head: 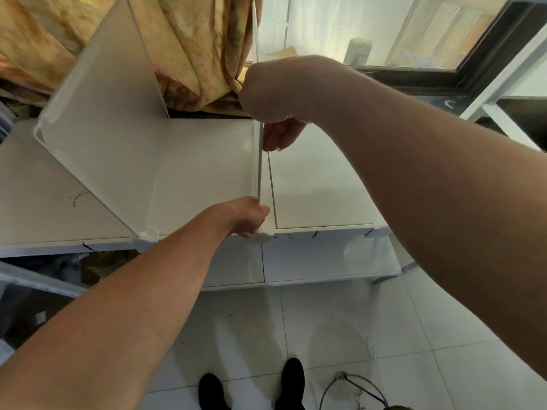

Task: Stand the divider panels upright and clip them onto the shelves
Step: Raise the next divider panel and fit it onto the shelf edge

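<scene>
Divider panel [259,161] upright, edge-on, front-to-back across shelf [319,184], both hands [247,216] [275,93] gripping it.

Both hands grip a thin, upright white plastic divider panel [259,161] seen edge-on: right hand [275,96] at top, left hand [247,216] at its base on the white shelf [319,184].

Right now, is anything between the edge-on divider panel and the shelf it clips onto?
Nothing visible: the edge-on divider panel stands on the bare shelf, left hand at its front foot, right hand gripping higher up.
</scene>
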